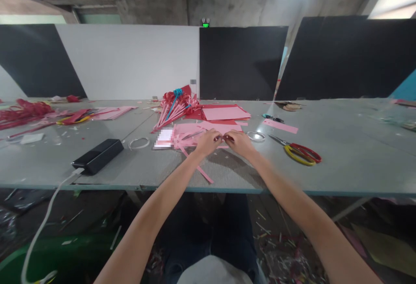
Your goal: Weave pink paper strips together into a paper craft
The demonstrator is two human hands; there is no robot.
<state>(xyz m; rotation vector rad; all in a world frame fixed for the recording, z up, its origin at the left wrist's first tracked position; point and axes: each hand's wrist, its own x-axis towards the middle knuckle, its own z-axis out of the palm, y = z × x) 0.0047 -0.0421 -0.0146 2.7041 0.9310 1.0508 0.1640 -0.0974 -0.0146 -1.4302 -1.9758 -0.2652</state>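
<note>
My left hand (208, 142) and my right hand (239, 142) meet above the worktable (227, 175), their fingers curled and pinched close together. Whatever lies between the fingertips is too small and covered to make out. Pink paper strips (190, 140) spread beside and under my left hand, and one long pink strip (204, 174) runs towards the table's front edge. Behind the hands lie pink paper sheets (225, 112) on red ones. A coil of pale wire (256, 136) rests just right of my right hand.
Scissors with red and yellow handles (302, 153) lie to the right, near small snips (273, 119) and a pink card strip (281, 125). At left are a black power bank (97, 156) with a white cable and another wire coil (139, 143). A red-pink bundle (177, 106) stands behind.
</note>
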